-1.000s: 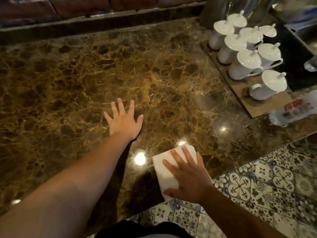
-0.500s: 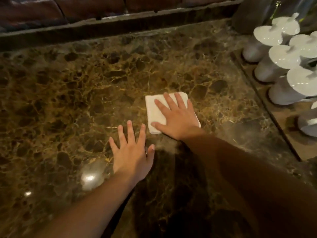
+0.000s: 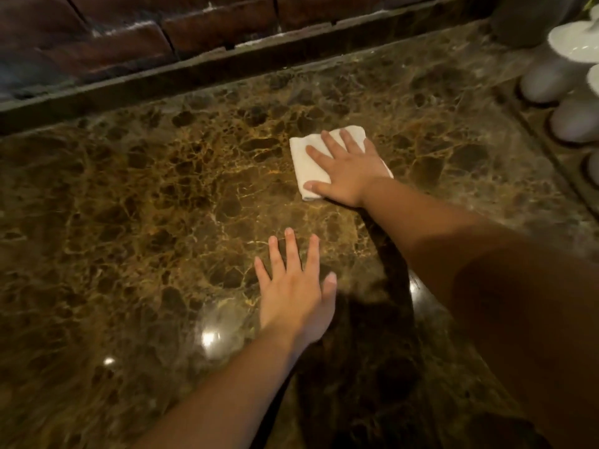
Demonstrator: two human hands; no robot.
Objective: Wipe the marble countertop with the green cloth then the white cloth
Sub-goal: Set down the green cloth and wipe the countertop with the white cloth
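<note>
A folded white cloth (image 3: pixel 306 163) lies flat on the brown marble countertop (image 3: pixel 146 205), right of centre. My right hand (image 3: pixel 348 166) presses down on it with fingers spread, covering most of its right side. Nearer to me, my left hand (image 3: pixel 293 286) rests flat on the bare marble with fingers apart and holds nothing. No green cloth is in view.
White lidded cups (image 3: pixel 551 79) stand on a tray (image 3: pixel 547 131) at the right edge. A dark ledge (image 3: pixel 227 66) and a brick wall (image 3: pixel 146 30) run along the back of the counter. Bare marble stretches to the left.
My right hand has pushed the white cloth from the counter's near edge away from me toward the back wall. My left hand has stayed flat on the marble.
</note>
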